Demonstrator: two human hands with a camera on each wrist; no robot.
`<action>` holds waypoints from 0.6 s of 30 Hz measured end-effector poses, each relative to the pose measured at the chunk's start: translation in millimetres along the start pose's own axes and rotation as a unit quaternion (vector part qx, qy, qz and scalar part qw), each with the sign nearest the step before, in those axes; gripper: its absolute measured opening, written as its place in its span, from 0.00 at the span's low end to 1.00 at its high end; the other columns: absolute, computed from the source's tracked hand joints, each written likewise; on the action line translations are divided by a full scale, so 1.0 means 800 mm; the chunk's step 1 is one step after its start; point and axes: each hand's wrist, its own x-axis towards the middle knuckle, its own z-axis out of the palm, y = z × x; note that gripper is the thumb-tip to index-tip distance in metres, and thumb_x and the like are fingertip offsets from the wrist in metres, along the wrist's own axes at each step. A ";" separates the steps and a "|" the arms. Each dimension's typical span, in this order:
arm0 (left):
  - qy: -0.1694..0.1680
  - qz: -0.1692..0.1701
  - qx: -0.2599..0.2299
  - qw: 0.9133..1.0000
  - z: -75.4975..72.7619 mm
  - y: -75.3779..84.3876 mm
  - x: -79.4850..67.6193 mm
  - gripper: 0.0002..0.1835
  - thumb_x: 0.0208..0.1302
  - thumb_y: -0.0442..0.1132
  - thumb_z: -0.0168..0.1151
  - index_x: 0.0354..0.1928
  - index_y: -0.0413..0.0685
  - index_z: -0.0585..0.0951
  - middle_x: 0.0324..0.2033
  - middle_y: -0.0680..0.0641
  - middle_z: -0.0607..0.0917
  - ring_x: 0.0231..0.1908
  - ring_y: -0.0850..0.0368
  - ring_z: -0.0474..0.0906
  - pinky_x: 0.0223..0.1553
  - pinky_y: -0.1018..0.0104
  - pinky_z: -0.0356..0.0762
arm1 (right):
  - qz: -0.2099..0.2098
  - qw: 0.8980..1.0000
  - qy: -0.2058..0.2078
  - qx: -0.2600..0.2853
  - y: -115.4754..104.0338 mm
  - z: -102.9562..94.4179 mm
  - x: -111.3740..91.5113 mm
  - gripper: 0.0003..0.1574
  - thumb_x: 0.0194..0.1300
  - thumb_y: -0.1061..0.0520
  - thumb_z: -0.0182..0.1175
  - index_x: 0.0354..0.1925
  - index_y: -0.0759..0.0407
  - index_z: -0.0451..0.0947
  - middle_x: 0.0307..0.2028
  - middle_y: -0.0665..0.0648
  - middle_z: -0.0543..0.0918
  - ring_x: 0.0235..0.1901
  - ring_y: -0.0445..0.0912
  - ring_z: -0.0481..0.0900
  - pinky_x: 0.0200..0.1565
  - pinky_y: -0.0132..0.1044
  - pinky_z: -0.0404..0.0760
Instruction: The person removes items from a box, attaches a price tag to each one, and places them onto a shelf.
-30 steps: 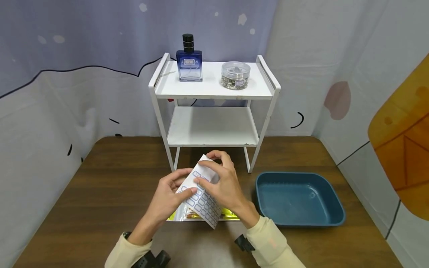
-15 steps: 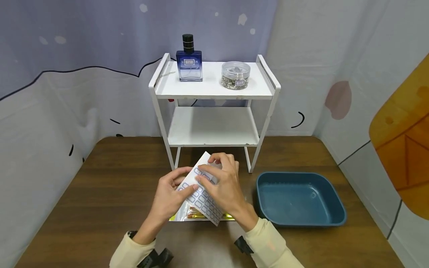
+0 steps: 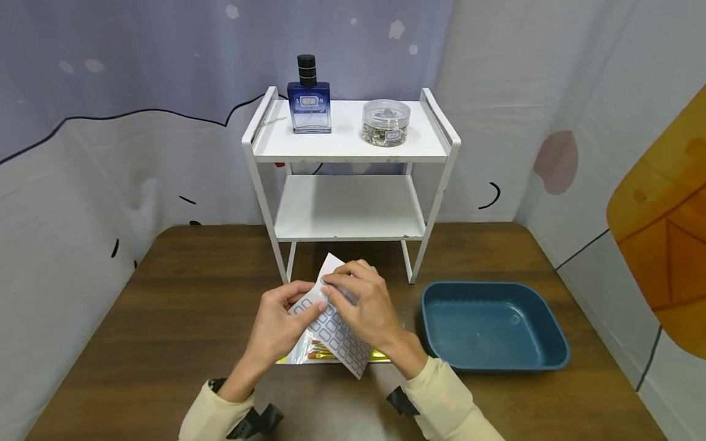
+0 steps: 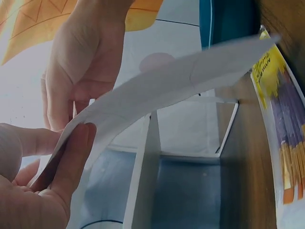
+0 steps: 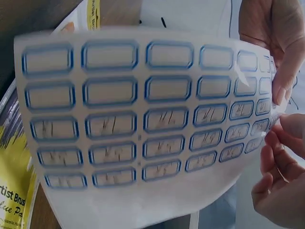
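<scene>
A white sheet of blue-bordered sticker labels [image 3: 339, 337] is held at a slant over the table. My left hand [image 3: 278, 324] grips its left edge, thumb on the printed face and fingers behind. Near the sheet's upper end, my right hand [image 3: 368, 306] pinches at a label with thumb and index finger. The right wrist view shows rows of labels [image 5: 114, 124], several with handwriting and others blank. The sheet bows in the left wrist view, its plain back [image 4: 157, 90] facing that camera. Beneath it lies a clear and yellow packet of paintbrushes [image 4: 286, 119], partly covered in the head view.
A white two-tier shelf [image 3: 350, 205] stands behind the hands. On top are a blue perfume bottle [image 3: 309, 104] and a lidded clear jar [image 3: 385, 124], each bearing a small label. A blue-green plastic bin [image 3: 496, 327] sits right on the wooden table [image 3: 154, 306].
The right hand's fingers have drawn closer together at the sheet's upper part, and the sheet has tilted slightly. The left hand keeps its grip.
</scene>
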 end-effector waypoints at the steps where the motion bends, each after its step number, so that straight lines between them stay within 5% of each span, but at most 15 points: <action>1: -0.002 0.005 0.003 1.000 -0.001 0.000 0.000 0.11 0.56 0.24 0.70 0.42 0.32 0.85 0.27 0.36 0.88 0.22 0.67 0.81 0.22 0.70 0.80 | 0.000 1.000 -0.006 0.009 0.000 -0.001 0.000 0.08 0.61 0.62 0.69 0.40 0.62 0.88 0.36 0.55 0.86 0.39 0.47 0.80 0.42 0.36 0.78; 18: -0.037 0.049 0.011 0.998 0.000 0.002 0.000 0.13 0.57 0.24 0.69 0.45 0.32 0.84 0.30 0.37 0.89 0.25 0.65 0.84 0.23 0.69 0.81 | 0.027 0.997 -0.062 0.035 -0.006 -0.012 0.004 0.07 0.67 0.64 0.62 0.40 0.63 0.87 0.37 0.55 0.86 0.40 0.45 0.83 0.43 0.34 0.83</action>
